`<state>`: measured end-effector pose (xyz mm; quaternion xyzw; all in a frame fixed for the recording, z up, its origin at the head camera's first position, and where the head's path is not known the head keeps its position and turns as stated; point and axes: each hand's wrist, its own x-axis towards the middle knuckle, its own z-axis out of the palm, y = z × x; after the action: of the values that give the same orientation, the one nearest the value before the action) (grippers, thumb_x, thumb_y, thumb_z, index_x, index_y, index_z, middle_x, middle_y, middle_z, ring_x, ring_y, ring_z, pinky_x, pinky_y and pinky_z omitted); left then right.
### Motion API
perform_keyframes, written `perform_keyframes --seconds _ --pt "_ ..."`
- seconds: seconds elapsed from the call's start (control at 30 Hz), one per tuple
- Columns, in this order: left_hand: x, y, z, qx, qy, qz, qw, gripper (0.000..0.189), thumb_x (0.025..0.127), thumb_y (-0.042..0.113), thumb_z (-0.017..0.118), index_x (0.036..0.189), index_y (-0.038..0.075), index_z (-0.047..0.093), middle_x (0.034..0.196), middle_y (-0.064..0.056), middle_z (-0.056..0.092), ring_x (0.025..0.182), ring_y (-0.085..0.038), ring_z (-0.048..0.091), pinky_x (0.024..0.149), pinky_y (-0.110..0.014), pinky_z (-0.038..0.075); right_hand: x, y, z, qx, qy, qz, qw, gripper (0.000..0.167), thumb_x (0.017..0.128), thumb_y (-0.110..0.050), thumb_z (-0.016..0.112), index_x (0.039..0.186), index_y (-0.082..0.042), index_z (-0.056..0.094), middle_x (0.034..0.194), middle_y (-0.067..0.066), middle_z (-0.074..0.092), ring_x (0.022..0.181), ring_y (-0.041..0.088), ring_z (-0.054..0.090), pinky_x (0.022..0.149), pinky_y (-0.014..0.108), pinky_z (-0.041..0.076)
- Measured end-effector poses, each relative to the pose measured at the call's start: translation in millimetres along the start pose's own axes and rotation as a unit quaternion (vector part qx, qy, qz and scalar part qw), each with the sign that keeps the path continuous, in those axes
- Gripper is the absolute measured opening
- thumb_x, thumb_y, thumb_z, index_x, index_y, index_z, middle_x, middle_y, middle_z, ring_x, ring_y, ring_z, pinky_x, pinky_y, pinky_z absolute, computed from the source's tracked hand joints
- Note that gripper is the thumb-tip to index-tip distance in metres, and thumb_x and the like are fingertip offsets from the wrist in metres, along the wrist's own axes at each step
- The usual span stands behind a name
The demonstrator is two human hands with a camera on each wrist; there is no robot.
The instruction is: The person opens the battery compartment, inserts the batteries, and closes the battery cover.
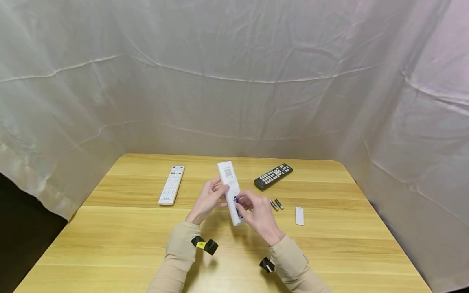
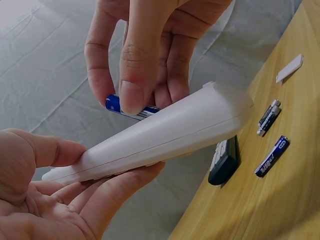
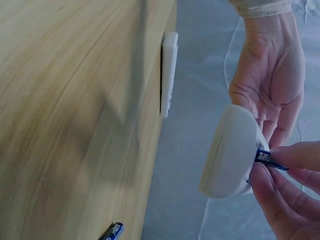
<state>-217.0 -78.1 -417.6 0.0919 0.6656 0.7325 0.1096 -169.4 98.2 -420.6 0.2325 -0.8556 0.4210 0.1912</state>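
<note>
Above the table [image 1: 110, 244], the white remote [image 1: 234, 189] is resting in the grip of the left hand [image 1: 209, 198], probably feeling light and stiff, its long edges offering the surest hold. At its open back, the right hand [image 1: 259, 212] is pinching a blue battery [image 3: 268, 158], likely proving hard, slippery, best taken by its sides.

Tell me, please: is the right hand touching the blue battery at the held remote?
Touching. The left wrist view shows the right hand pinching that blue battery in its fingers.

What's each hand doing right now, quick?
Left hand: holding a white remote.
Right hand: pinching a blue battery at the remote's back.
</note>
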Motion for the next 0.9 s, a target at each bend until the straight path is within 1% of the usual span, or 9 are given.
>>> perform_keyframes --seconds 0.27,0.57,0.8,0.9 --pt "-0.3 0.1 0.2 0.005 0.002 0.002 1.0 0.048 0.104 0.006 0.046 0.15 -0.002 0.04 0.128 -0.036 0.062 0.096 -0.022 0.073 0.081 -0.041 0.066 -0.5 -4.6 -1.5 -0.015 -0.022 0.015 0.9995 0.019 0.082 0.005 0.076 0.1 -0.002 0.072 0.085 0.019 0.077 0.069 0.024 0.074 0.062 0.014 0.06" --pt "0.0 -1.0 -0.3 0.01 0.005 0.0 0.9999 0.048 0.104 0.007 0.047 0.151 -0.002 0.039 0.13 -0.035 0.062 0.098 -0.024 0.072 0.082 -0.042 0.066 -0.7 -5.1 -1.4 -0.041 -0.033 0.001 0.9986 0.02 0.083 0.003 0.076 0.102 0.0 0.073 0.085 0.018 0.077 0.067 0.022 0.074 0.06 0.014 0.059" --pt "-0.3 -1.3 0.3 0.014 0.002 0.002 0.9999 0.049 0.104 0.006 0.047 0.151 -0.002 0.039 0.13 -0.035 0.061 0.1 -0.026 0.072 0.083 -0.043 0.065 -0.7 -5.7 -1.7 -0.071 -0.035 -0.008 0.9968 0.018 0.083 0.002 0.077 0.1 -0.002 0.073 0.084 0.015 0.078 0.067 0.02 0.073 0.061 0.025 0.063" --pt "-0.3 -1.2 1.1 0.014 0.0 0.005 0.9999 0.049 0.104 0.006 0.047 0.151 -0.002 0.038 0.13 -0.035 0.061 0.1 -0.026 0.072 0.084 -0.044 0.065 -0.9 -5.4 -1.8 -0.08 -0.037 -0.01 0.996 0.019 0.082 0.001 0.077 0.1 -0.003 0.073 0.084 0.014 0.078 0.068 0.019 0.073 0.061 0.025 0.062"
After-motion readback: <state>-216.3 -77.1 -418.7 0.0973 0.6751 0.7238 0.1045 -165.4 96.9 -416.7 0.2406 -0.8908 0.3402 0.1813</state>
